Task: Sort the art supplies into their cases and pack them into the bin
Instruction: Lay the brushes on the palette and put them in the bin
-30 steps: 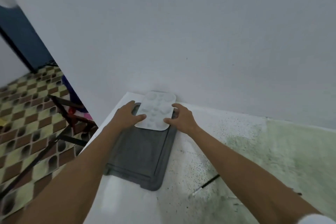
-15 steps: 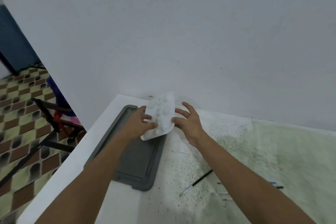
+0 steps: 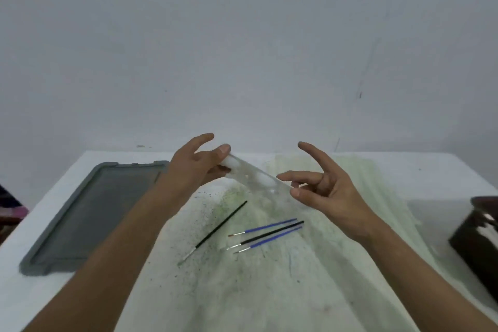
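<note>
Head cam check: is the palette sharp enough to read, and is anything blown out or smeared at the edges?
Head view: the white palette is motion-blurred, its wells faint; the brushes read sharper. Head view, right edge: the dark container is smeared, with a bright glare patch. Head view: lighting is flat, shadows soft.

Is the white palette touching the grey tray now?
Apart. The head view shows the white palette held up by both hands, with bare table between it and the grey tray.

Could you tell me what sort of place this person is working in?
Probably a home or hobby painting corner. A white table stained with green paint stands against a bare wall, four thin paintbrushes lie on it, and both hands hold a white paint palette above it. A grey lid lies at the left.
</note>
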Demonstrator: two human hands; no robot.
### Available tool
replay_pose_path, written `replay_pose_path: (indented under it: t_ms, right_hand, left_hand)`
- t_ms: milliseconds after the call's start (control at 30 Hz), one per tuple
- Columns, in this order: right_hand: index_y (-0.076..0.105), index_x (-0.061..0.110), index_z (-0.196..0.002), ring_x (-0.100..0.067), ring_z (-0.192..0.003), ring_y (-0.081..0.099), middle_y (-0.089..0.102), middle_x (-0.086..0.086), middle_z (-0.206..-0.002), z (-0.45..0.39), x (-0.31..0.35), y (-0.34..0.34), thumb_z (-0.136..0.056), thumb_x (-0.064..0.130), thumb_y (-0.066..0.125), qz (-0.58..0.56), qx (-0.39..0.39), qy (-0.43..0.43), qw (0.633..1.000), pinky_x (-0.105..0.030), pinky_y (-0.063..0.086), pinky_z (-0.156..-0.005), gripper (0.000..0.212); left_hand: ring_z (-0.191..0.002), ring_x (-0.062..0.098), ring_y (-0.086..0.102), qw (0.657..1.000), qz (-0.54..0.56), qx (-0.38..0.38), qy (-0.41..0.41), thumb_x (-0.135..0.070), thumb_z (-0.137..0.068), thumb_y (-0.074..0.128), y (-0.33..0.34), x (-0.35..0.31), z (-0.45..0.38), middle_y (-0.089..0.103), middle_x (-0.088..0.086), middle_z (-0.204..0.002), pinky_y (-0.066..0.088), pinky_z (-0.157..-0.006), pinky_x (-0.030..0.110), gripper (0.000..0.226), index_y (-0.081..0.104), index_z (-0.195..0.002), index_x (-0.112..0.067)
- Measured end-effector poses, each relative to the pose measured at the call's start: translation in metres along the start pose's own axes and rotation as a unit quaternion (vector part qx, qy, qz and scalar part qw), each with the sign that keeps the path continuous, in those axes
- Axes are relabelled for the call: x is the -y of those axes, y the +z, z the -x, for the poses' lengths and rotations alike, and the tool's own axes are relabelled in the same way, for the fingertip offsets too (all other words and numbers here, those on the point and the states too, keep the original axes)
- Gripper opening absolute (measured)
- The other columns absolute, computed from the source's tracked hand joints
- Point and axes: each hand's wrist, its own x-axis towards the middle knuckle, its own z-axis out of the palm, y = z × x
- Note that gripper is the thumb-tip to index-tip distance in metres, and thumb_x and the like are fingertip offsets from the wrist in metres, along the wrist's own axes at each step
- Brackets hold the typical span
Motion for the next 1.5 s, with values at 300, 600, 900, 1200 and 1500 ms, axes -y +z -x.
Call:
replay_pose_path:
  t_ms: [300, 600, 900, 1200, 1500]
  right_hand:
    - [0.035, 0.029, -0.142, -0.022, -0.101, 0.066, 0.073, -0.005, -0.100, 0.139, -0.051, -0.089, -0.073, 0.019, 0.080, 0.129, -0.068, 0.050, 0.988, -0.040, 0.048, -0.094, 0.083]
    - [0.038, 0.043, -0.137, -0.007, -0.098, 0.065, 0.071, 0.017, -0.097, 0.178, -0.099, -0.089, -0.075, 0.013, 0.079, 0.240, 0.021, 0.060, 0.969, -0.023, 0.047, -0.094, 0.080]
    - [0.047, 0.031, -0.135, -0.012, -0.094, 0.065, 0.072, 0.010, -0.094, 0.136, -0.101, -0.079, -0.078, 0.015, 0.078, 0.176, 0.018, 0.070, 0.982, -0.019, 0.047, -0.091, 0.067]
    - [0.045, 0.021, -0.137, -0.014, -0.085, 0.057, 0.068, 0.004, -0.101, 0.014, -0.119, -0.048, -0.083, 0.008, 0.069, 0.283, 0.028, 0.041, 0.958, -0.003, 0.040, -0.071, 0.060]
    - [0.038, 0.024, -0.142, -0.012, -0.072, 0.057, 0.060, -0.003, -0.112, -0.031, -0.133, -0.048, -0.079, 0.004, 0.072, 0.326, 0.084, 0.128, 0.933, -0.012, 0.047, -0.068, 0.074]
  left_hand:
    - [-0.106, 0.021, 0.065, 0.986, -0.060, 0.152, -0.038, 0.004, -0.064, 0.083, 0.095, 0.102, 0.086, 0.062, 0.005, -0.122, 0.055, -0.083, 0.030, 0.080, 0.050, -0.131, -0.023]
    - [-0.110, -0.014, 0.042, 0.845, -0.481, 0.204, 0.115, -0.060, -0.067, 0.061, 0.102, 0.150, 0.108, 0.049, -0.025, -0.125, 0.028, -0.097, 0.013, 0.059, 0.064, -0.117, -0.029]
    - [-0.094, -0.003, 0.052, 0.878, -0.462, 0.086, 0.091, -0.038, -0.077, 0.075, 0.085, 0.138, 0.096, 0.056, -0.023, -0.115, 0.037, -0.084, 0.007, 0.041, 0.064, -0.116, -0.029]
    - [-0.112, 0.026, 0.054, 0.775, -0.619, -0.066, -0.105, -0.014, -0.087, 0.057, -0.016, 0.140, 0.039, 0.059, 0.010, -0.124, 0.043, -0.092, 0.033, 0.047, 0.051, -0.133, -0.013]
    - [-0.083, 0.009, 0.057, 0.822, -0.567, 0.046, -0.009, -0.004, -0.089, 0.048, 0.010, 0.130, 0.000, 0.064, -0.010, -0.100, 0.048, -0.079, 0.021, 0.039, 0.062, -0.121, -0.022]
